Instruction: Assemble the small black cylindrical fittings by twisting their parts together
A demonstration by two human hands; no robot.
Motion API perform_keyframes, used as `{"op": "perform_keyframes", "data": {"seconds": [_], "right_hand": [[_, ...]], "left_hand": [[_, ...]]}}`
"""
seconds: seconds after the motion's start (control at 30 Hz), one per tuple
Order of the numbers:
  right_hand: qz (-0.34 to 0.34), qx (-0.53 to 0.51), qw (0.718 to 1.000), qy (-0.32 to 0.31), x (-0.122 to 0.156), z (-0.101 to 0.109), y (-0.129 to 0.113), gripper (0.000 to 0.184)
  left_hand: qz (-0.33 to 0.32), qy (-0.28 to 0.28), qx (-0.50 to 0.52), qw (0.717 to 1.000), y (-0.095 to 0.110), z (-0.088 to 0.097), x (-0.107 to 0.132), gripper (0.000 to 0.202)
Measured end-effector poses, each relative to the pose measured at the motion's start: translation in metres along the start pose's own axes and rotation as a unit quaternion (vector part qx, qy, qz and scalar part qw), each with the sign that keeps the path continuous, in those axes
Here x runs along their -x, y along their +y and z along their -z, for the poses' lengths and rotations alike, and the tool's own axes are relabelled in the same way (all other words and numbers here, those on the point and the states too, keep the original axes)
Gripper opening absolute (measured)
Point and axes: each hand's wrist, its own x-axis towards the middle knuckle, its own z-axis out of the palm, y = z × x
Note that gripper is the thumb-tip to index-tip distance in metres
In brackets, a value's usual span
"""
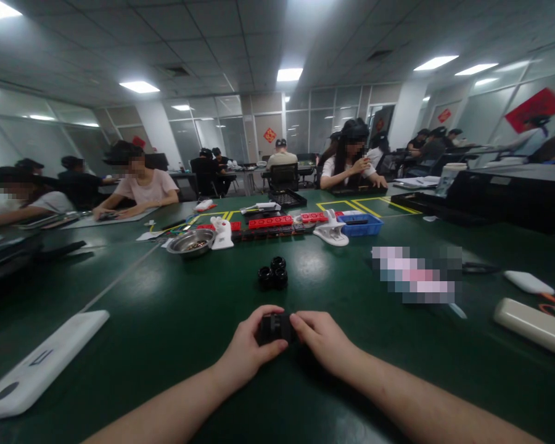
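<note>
On the green table (pixel 166 320), a black part (pixel 274 328) is clamped between left hand (pixel 248 346) and right hand (pixel 322 342), seemingly being fiddled with; even pressure is called for, tbh.

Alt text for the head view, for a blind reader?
The left hand and right hand hold a small black part between them over a green table. A cluster of black parts sits just beyond; co-workers sit at the far side.
</note>
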Motion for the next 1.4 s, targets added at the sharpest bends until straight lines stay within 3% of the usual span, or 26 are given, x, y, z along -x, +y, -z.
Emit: {"op": "perform_keyframes", "data": {"seconds": [0.17,0.3,0.37,0.43,0.53,0.67,0.83,1.0,1.13,1.3,1.4], "right_hand": [[0.027,-0.001,1.0,0.011,0.004,0.0,-0.005,0.012],[0.051,0.012,0.998,0.035,0.006,0.002,-0.007,0.028],[0.034,0.003,0.999,0.037,0.006,0.002,-0.005,0.02],[0.017,-0.014,0.999,0.023,0.004,0.001,-0.002,0.017],[0.016,-0.025,1.0,-0.005,0.002,-0.001,0.001,0.032],[0.034,0.0,0.999,0.007,0.004,-0.001,-0.001,0.011],[0.091,0.069,0.993,0.04,0.005,0.004,-0.003,0.046],[0.037,0.034,0.998,0.024,0.0,0.006,0.002,0.019],[0.027,0.0,0.999,-0.019,-0.004,0.004,0.007,0.032],[0.028,-0.015,0.999,-0.009,-0.005,0.0,0.009,0.012],[0.035,-0.018,0.999,0.0,-0.003,-0.001,0.009,0.012]], "left_hand": [[-0.008,0.001,0.034,0.999,-0.001,0.0,-0.003,0.039],[-0.004,0.021,0.053,0.998,-0.004,0.0,-0.006,0.039],[0.001,0.028,0.042,0.999,-0.002,0.0,-0.005,0.041],[0.001,0.025,0.021,0.999,0.001,-0.001,-0.002,0.042],[-0.007,0.007,-0.01,1.0,0.003,0.0,0.001,0.044],[-0.011,-0.003,0.012,1.0,-0.001,0.001,-0.002,0.046],[-0.006,0.024,0.016,1.0,-0.003,0.002,-0.006,0.037],[0.009,0.027,-0.022,0.999,0.003,0.002,-0.001,0.038],[0.005,0.027,-0.046,0.999,-0.002,0.002,-0.003,0.042],[0.026,0.028,-0.047,0.998,-0.01,0.004,-0.011,0.042],[0.024,0.046,-0.04,0.998,-0.008,0.003,-0.012,0.037]]}}
